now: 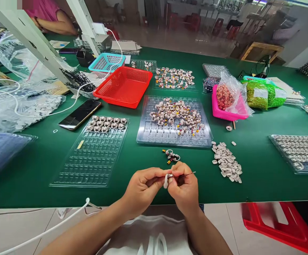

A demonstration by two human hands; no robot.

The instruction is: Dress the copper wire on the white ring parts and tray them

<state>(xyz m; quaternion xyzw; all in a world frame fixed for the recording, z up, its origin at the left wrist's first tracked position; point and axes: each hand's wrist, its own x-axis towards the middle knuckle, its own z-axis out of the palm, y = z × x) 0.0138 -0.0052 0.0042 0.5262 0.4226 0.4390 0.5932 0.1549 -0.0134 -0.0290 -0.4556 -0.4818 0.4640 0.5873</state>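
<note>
My left hand [145, 187] and my right hand [184, 187] meet near the table's front edge, fingers pinched around a small white ring-shaped part [166, 181]. A thin dark tool [189, 174], perhaps tweezers, sticks out to the right from my right fingers; most of it is hidden. Just beyond my fingers lie a few loose ring-shaped parts [173, 156] with orange-yellow tabs. Farther back, a heap of similar parts [175, 115] sits on stacked clear trays [154, 138]. To the right of my hands is a pile of small white oval caps [227, 161].
On the left, a clear tray [87, 166] holds rows of parts at its far end, beside a phone [79, 114]. Behind stand a red basket [123, 86] and a blue basket [107, 62]. A pink basket [229, 112] and a filled tray [300, 152] are rightward. Another person's arm [55, 24] shows.
</note>
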